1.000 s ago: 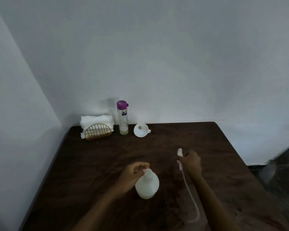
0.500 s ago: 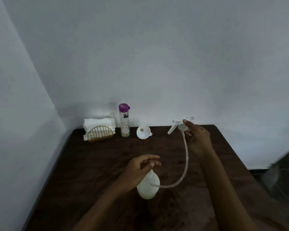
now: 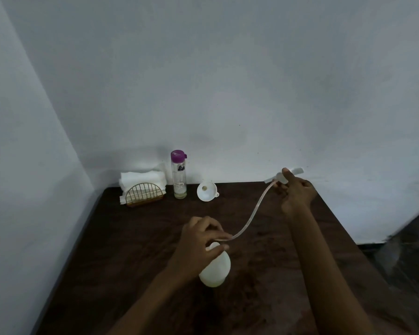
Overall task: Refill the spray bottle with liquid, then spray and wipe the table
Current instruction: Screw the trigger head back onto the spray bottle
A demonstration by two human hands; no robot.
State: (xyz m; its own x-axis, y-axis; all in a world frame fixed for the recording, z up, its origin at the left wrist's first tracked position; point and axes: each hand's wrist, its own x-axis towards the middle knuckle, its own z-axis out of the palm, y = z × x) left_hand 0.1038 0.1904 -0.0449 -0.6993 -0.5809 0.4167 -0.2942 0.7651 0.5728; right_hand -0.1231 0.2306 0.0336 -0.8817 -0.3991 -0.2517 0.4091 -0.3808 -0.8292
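A white spray bottle (image 3: pixel 215 269) stands on the dark wooden table (image 3: pixel 131 250), near the middle. My left hand (image 3: pixel 198 240) grips its neck from above. My right hand (image 3: pixel 296 192) holds the white spray head (image 3: pixel 282 176) up at the far right of the table. The head's long clear tube (image 3: pixel 254 211) curves down toward the bottle's mouth; its lower end lies at my left fingers. A clear bottle with a purple cap (image 3: pixel 179 175) stands at the back by the wall. A white funnel (image 3: pixel 206 191) lies beside it.
A gold wire holder (image 3: pixel 143 195) with folded white cloths (image 3: pixel 143 180) sits at the table's back left corner. Pale walls close in behind and on the left. The table's right edge drops to a dark floor (image 3: pixel 406 250).
My right hand lifted the spray head off the bottle and carried it up, back and right, drawing the tube out. My left hand stayed on the bottle's neck.
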